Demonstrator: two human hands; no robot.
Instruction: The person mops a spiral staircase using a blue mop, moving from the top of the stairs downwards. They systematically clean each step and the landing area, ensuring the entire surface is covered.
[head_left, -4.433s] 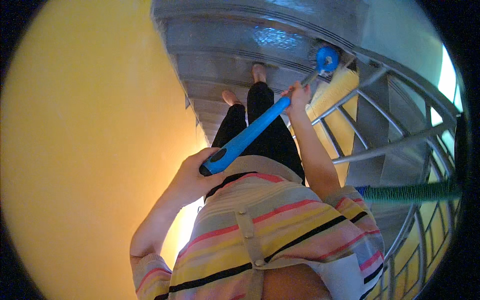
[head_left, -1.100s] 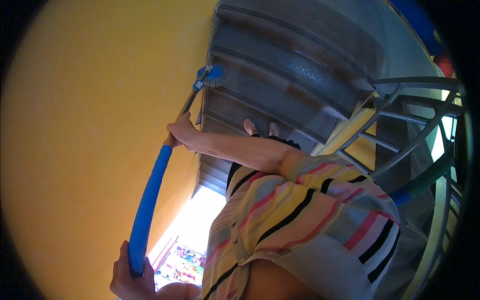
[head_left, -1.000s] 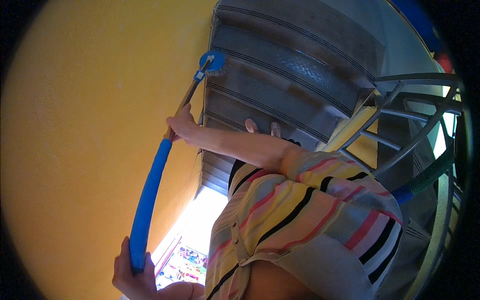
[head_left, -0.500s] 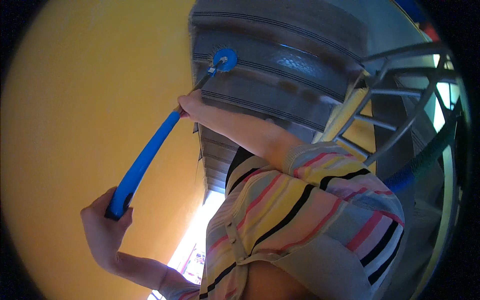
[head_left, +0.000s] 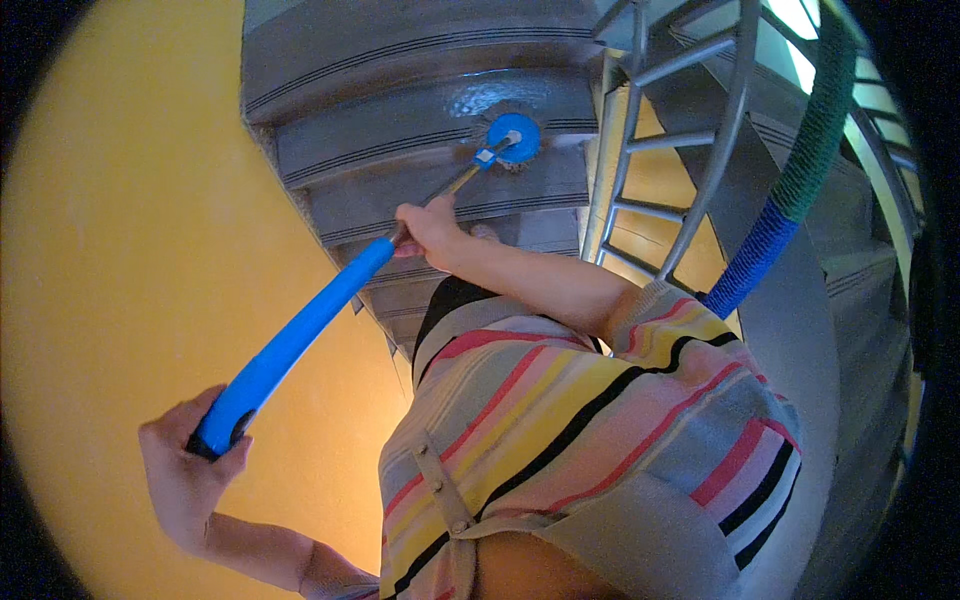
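Slanting across the view is a long-handled mop (head_left: 300, 325) with a blue grip and a round blue head (head_left: 515, 138) fringed in grey strands. At the lower left, my left hand (head_left: 185, 455) is closed around the grip's black-tipped end. Farther up, where the blue grip meets the bare pole, my right hand (head_left: 432, 232) wraps the shaft. The mop head rests on a grey stair step (head_left: 400, 125), toward its right side by the railing. Just beyond the head, a wet patch (head_left: 495, 95) shines on the step.
A yellow wall (head_left: 130, 230) runs along the left of the stairs. On the right stands a metal railing (head_left: 675, 135), with a green and blue wrapped handrail (head_left: 790, 190) beside it. More grey steps (head_left: 865, 290) lie at the far right.
The mop head has moved right along the step, from beside the yellow wall toward the railing. Both hands keep their hold. My view has shifted, showing more of the handrail.
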